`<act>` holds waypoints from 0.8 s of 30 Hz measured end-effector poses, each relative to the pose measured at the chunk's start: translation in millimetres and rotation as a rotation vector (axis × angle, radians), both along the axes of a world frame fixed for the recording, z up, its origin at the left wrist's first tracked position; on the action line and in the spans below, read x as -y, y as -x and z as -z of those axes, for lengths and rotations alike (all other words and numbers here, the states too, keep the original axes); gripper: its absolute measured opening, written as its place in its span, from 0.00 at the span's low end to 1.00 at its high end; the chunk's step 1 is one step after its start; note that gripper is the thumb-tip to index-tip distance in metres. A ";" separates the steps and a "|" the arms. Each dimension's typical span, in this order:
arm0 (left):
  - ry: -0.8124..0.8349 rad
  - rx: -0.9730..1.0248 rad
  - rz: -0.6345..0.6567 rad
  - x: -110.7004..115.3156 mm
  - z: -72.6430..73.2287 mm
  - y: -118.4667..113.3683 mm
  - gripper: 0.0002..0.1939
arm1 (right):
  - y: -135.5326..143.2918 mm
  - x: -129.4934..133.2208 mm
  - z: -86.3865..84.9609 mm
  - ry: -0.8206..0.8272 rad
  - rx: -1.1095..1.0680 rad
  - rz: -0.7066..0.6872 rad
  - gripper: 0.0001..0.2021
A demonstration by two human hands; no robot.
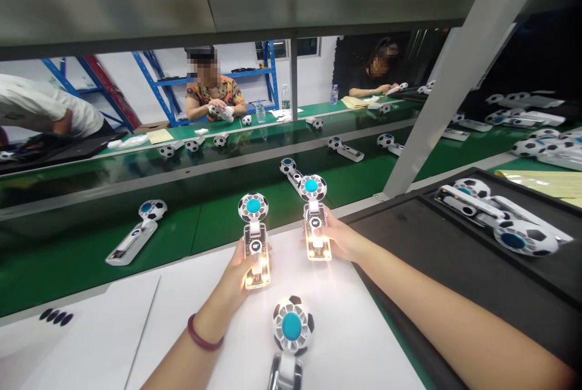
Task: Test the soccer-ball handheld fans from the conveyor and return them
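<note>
My left hand (236,273) is closed around the clear handle of a handheld fan (253,207) with a football-patterned head and blue centre. My right hand (342,238) grips a matching handheld fan (312,187), slightly farther away. Both are upright, with small displays and glowing lights at the base of their handles. My thumbs rest on the handle fronts. Nearer to me, a third fan (291,326) lies on the white work surface (354,335), its handle cut off by the frame's lower edge.
Past the white surface runs a green conveyor belt (204,220) with several fans on it. On the right, a black tray (386,226) bears more fans. A grey post (454,93) slants down at right. Across the belt people work; one (216,96) handles a white item.
</note>
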State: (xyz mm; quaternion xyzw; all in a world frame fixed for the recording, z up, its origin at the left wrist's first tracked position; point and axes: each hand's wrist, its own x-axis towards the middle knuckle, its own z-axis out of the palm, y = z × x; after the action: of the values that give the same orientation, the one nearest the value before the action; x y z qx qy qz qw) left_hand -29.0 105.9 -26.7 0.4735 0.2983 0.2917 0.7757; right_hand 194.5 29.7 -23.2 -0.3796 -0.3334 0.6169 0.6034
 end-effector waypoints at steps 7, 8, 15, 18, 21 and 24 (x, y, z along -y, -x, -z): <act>-0.011 0.027 -0.025 1.6 -0.6 0.0 0.24 | 0.2 1.3 1.9 -0.019 -0.006 0.002 0.28; -0.019 0.046 -0.025 1.4 0.2 0.1 0.23 | 0.3 1.4 2.0 -0.023 -0.009 0.001 0.28; -0.007 0.054 -0.020 0.4 2.2 1.2 0.25 | 1.4 0.1 2.0 -0.016 -0.033 0.015 0.29; 0.004 0.031 0.001 0.6 2.4 1.7 0.23 | 2.2 -0.2 3.8 -0.012 -0.020 0.035 0.29; -0.022 0.070 -0.006 -0.4 4.6 1.5 0.22 | 2.6 0.0 4.3 -0.007 -0.026 0.041 0.29; -0.032 0.087 -0.013 -2.1 7.7 0.8 0.22 | 1.4 0.7 2.5 0.005 -0.060 0.035 0.31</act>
State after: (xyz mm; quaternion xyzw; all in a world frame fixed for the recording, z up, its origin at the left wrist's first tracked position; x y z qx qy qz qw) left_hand -29.8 108.0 -34.3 0.4708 0.2626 0.3218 0.7784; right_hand 193.1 28.9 -25.7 -0.3682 -0.3069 0.6183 0.6228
